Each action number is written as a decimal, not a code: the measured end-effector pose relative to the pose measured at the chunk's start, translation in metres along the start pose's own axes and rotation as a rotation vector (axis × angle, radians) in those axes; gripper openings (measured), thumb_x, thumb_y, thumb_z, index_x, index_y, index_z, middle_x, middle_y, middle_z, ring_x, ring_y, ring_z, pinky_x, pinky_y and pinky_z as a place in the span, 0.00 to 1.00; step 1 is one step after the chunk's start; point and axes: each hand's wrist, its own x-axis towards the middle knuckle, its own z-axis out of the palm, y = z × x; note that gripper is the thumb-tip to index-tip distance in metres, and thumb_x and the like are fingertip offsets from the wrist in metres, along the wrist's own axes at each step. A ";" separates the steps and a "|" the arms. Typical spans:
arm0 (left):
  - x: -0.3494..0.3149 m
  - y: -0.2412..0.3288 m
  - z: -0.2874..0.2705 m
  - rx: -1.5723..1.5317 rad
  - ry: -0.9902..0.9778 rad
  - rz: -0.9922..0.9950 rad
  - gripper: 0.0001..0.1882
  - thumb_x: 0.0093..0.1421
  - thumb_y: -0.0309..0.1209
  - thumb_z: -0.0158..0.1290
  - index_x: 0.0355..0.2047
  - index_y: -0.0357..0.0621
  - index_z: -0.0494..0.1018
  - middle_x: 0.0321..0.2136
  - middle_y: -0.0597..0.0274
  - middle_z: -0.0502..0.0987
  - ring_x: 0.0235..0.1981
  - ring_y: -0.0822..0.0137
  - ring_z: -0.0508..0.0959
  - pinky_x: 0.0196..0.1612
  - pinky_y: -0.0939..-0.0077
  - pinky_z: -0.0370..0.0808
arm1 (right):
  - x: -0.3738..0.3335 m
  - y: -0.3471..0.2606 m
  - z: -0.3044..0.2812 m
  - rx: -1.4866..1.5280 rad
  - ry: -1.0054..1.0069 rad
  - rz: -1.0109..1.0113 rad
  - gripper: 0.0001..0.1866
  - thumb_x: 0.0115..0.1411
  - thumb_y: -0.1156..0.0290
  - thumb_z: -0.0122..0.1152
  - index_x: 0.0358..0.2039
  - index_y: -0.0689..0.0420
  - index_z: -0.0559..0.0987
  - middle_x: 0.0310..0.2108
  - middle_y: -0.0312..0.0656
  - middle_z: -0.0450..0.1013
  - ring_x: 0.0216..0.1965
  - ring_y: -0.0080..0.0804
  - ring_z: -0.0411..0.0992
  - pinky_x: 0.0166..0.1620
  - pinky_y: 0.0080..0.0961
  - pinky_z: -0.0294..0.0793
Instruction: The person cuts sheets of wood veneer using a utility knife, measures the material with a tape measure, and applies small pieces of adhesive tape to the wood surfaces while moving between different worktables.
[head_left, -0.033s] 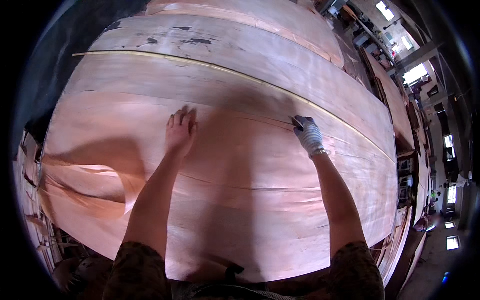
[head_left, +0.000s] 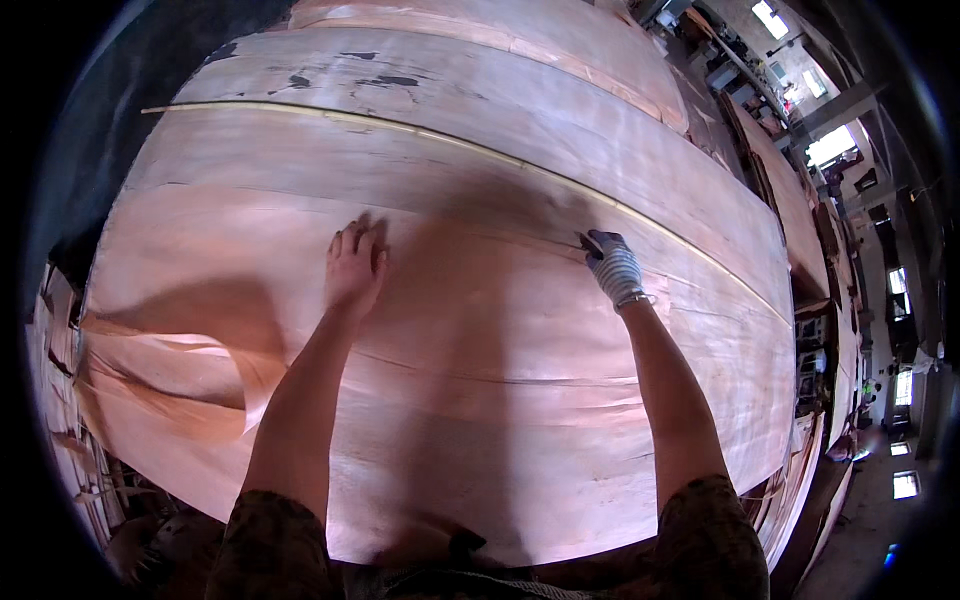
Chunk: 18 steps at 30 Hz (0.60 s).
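Broad sheets of thin pinkish wood veneer [head_left: 560,450] lie before me. My left hand [head_left: 354,268], bare, rests on the veneer left of the middle with its fingers stretched and a little apart. To the right, my right hand [head_left: 612,268] wears a striped grey-and-white glove with dark fingers. Those fingers are closed close to a crack in the veneer; a thin tip seems to stick out of them, too small to name. Beyond both hands a long, thin, pale stick [head_left: 420,130] lies slantwise across the sheets.
At the left, a veneer edge [head_left: 215,370] is lifted and curled, with a fold under it. Dark torn patches [head_left: 395,81] mark the far sheet. Stacked veneer [head_left: 775,180] stands beyond the right edge, and veneer scraps lie at the lower left.
My left hand has shifted slightly left across the veneer. My right hand has barely moved, staying by the crack.
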 end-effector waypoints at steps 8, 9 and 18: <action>-0.005 -0.009 -0.009 0.060 -0.015 0.009 0.20 0.54 0.32 0.48 0.47 0.44 0.65 0.50 0.54 0.62 0.52 0.51 0.61 0.55 0.58 0.59 | 0.003 0.023 0.058 -0.096 0.075 -0.103 0.16 0.53 0.60 0.54 0.39 0.55 0.71 0.33 0.49 0.71 0.31 0.50 0.71 0.35 0.41 0.71; -0.002 -0.009 -0.007 0.062 -0.005 0.030 0.20 0.54 0.32 0.48 0.48 0.44 0.65 0.50 0.54 0.62 0.52 0.51 0.62 0.55 0.58 0.59 | 0.004 0.023 0.050 -0.127 0.042 -0.065 0.15 0.53 0.59 0.53 0.37 0.55 0.70 0.31 0.48 0.71 0.29 0.49 0.71 0.32 0.40 0.72; 0.002 -0.007 0.001 0.022 0.081 0.072 0.20 0.54 0.33 0.48 0.48 0.44 0.65 0.45 0.51 0.64 0.51 0.52 0.63 0.55 0.57 0.60 | 0.064 -0.136 -0.182 -0.173 0.706 -0.614 0.12 0.53 0.70 0.56 0.40 0.53 0.73 0.31 0.47 0.73 0.30 0.40 0.73 0.32 0.29 0.73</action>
